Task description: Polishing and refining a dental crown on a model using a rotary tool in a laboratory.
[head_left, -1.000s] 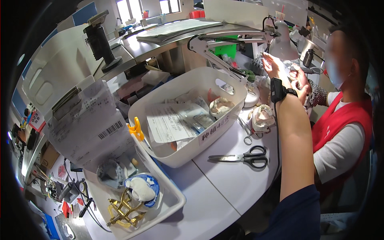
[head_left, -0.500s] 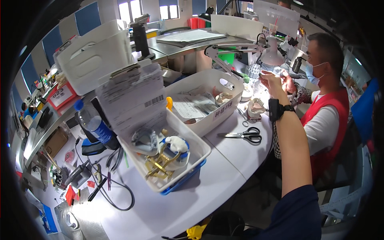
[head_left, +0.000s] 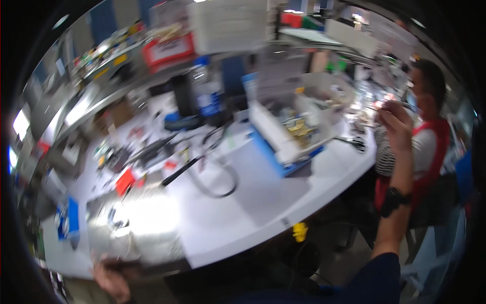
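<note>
My right hand (head_left: pixel 396 124) is raised at the right, beside the co-worker. Its fingers are bent together in a pinch, and blur hides what small thing they hold. Low at the left, my left hand (head_left: pixel 112 281) is at the near edge of a shiny metal sheet (head_left: pixel 157 248); its fingers are smeared by motion. A small white piece (head_left: pixel 119 220) lies on that sheet. Left of the raised hand, a white bin (head_left: pixel 283 147) on a blue lid (head_left: pixel 268 154) holds a brass-coloured metal frame (head_left: pixel 301 126).
A person in a red vest (head_left: pixel 438 152) sits at the right. Scissors (head_left: pixel 357 144) lie near the table's right edge. A bottle with a blue cap (head_left: pixel 207 96) stands behind a looped black cable (head_left: pixel 230 190). Red pieces (head_left: pixel 125 181) and a blue box (head_left: pixel 73 215) are at the left.
The view has swung left and down, so the table things sit farther right. My right hand has drawn back from the lamp-lit area. My left hand has come into view at the lower left.
</note>
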Motion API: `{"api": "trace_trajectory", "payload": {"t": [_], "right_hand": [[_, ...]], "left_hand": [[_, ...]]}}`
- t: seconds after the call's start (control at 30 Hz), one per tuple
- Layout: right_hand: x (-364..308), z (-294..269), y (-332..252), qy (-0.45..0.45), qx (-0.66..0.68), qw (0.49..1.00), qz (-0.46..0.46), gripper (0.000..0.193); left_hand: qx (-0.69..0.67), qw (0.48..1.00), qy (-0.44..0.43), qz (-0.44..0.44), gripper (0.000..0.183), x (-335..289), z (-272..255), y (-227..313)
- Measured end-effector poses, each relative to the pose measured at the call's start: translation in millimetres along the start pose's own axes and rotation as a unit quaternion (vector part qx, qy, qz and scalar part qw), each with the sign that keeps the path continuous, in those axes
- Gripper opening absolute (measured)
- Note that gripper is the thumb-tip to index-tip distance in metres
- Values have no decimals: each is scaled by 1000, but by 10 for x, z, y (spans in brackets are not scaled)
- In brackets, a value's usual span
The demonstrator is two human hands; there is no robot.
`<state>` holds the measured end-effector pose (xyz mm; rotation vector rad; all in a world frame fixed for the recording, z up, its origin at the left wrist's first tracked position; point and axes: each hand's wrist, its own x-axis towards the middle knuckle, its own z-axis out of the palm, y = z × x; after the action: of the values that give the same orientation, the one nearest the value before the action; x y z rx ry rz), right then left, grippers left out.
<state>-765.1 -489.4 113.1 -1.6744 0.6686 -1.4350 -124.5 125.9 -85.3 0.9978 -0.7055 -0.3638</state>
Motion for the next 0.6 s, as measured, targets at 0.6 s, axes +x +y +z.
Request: {"api": "trace_trajectory", "payload": {"t": [0.6], "right_hand": [[-1272,4666,-929,-361,77,930,6,21]], "left_hand": [[-13,989,91,-119,58,870,-451,584]]}}
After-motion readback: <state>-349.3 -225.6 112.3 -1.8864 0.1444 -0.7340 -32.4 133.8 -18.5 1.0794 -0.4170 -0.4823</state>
